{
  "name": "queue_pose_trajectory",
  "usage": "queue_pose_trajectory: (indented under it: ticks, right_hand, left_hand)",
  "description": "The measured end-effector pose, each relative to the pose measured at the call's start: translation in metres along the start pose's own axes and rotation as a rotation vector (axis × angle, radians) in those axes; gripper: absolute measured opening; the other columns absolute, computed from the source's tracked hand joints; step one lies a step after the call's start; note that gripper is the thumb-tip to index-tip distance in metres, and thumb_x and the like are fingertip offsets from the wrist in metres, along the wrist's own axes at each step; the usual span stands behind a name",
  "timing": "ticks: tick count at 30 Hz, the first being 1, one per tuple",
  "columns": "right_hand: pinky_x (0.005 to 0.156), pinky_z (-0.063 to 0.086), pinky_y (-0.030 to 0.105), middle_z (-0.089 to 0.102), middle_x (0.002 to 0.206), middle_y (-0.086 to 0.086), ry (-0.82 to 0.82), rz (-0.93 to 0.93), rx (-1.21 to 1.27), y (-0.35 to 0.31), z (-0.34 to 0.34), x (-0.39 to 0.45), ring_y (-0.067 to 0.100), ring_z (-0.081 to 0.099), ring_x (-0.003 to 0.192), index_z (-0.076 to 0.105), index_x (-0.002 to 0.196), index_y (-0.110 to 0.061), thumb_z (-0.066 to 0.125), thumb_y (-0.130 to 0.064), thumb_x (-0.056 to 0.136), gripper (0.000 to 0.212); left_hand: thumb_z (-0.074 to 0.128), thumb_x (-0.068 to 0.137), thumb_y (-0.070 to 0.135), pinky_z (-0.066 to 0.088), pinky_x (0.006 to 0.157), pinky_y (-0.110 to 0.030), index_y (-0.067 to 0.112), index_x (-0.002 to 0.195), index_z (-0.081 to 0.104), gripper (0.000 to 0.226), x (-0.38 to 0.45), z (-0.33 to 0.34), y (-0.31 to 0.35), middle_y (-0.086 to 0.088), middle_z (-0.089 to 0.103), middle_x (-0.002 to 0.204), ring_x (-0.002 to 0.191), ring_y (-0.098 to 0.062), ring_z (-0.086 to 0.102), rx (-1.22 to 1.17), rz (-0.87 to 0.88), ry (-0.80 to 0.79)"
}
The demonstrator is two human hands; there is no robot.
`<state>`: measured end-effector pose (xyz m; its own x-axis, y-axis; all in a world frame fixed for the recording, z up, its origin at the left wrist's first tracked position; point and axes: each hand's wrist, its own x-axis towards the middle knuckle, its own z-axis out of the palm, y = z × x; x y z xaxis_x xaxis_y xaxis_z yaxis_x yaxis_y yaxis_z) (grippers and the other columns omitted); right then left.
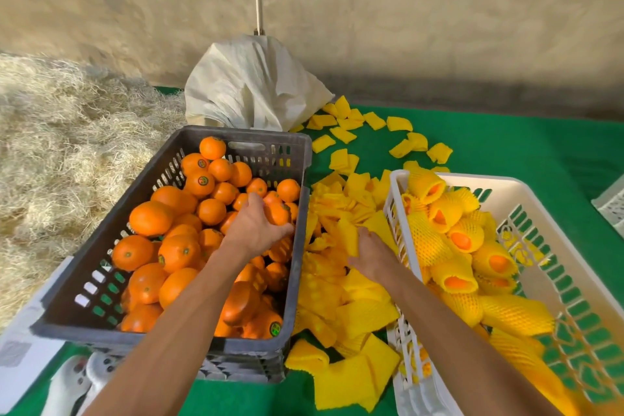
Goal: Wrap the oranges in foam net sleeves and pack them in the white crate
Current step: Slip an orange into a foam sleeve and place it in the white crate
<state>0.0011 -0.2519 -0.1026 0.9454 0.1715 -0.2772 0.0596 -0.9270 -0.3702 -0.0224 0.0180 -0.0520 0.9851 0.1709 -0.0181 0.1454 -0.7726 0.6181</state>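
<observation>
Two crates sit on the green mat [506,145] in front of you, with a heap of loose yellow foam net sleeves [341,280] filling the strip of mat between them. Your left hand [255,230] reaches into the dark grey crate [202,344] near its right wall, fingers curled around one orange [278,213] at the top of the pile of bare oranges [175,246] that fills that crate. Your right hand [373,253] is down on the sleeve heap just beside the left wall of the white crate [526,186], and it pinches one foam sleeve [349,235], which stands up from its grip; the fingertips themselves are hidden under the foam, so you cannot tell exactly how they lie. The white crate, toward the mat's right edge, holds wrapped oranges [462,240] bunched along its left side, each in a yellow net with orange showing at the open end, while the slotted floor on its right side shows bare. More sleeves lie scattered singly toward the far edge of the mat. Behind the grey crate a white woven sack [250,84] slumps at the mat's far edge. Straw [60,145] covers the ground off the left edge.
</observation>
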Motion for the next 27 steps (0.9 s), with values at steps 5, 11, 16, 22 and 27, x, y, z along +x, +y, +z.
queue_pose_trajectory:
  ticks: [5,11,16,22,27]
  right_hand:
    - [0.079,0.056,0.038,0.069,0.113,0.009,0.122,-0.039,0.022,-0.001,-0.002,-0.001,0.030,0.066,0.102,0.069,0.111,-0.011,0.058,-0.029,0.103,0.023]
    - [0.081,0.049,0.038,0.060,0.121,0.009,0.044,0.017,0.010,-0.001,-0.005,0.007,0.032,0.061,0.113,0.053,0.124,-0.014,0.070,-0.038,0.093,0.043]
    - [0.085,0.049,0.035,0.067,0.111,0.002,0.268,0.081,0.326,-0.006,-0.013,0.012,0.027,0.064,0.106,0.058,0.128,-0.022,0.070,-0.036,0.094,0.039]
    - [0.068,0.062,0.033,0.072,0.104,0.002,0.431,-0.032,1.116,-0.016,-0.028,0.004,0.021,0.070,0.088,0.063,0.119,-0.033,0.056,-0.037,0.105,0.016]
    - [0.058,0.053,0.028,0.065,0.078,0.008,0.166,-0.107,1.858,-0.016,-0.046,0.008,0.013,0.055,0.060,0.076,0.101,-0.015,0.067,-0.031,0.095,0.019]
  left_hand:
    - [0.076,0.079,0.058,0.054,0.082,-0.038,0.021,0.134,0.043,0.074,-0.004,0.006,0.015,0.001,0.051,0.124,0.106,-0.020,0.055,-0.287,0.011,0.186]
    - [0.078,0.078,0.061,0.057,0.080,-0.033,0.028,0.120,0.062,0.055,-0.004,0.010,0.057,0.001,0.060,0.113,0.099,-0.015,0.063,-0.440,0.179,0.156]
    - [0.065,0.075,0.083,0.052,0.069,-0.017,0.028,0.116,0.063,0.069,-0.008,0.018,0.100,0.010,0.070,0.100,0.085,-0.001,0.066,-0.622,0.173,0.080]
    - [0.035,0.087,0.089,0.046,0.067,-0.020,0.035,0.126,0.036,0.066,-0.001,0.043,0.110,0.011,0.063,0.093,0.080,-0.003,0.064,-0.384,0.266,-0.047]
    - [0.038,0.080,0.094,0.046,0.077,-0.024,0.035,0.129,0.037,0.076,0.018,0.057,0.126,0.007,0.062,0.112,0.097,-0.005,0.063,-0.612,0.212,-0.135]
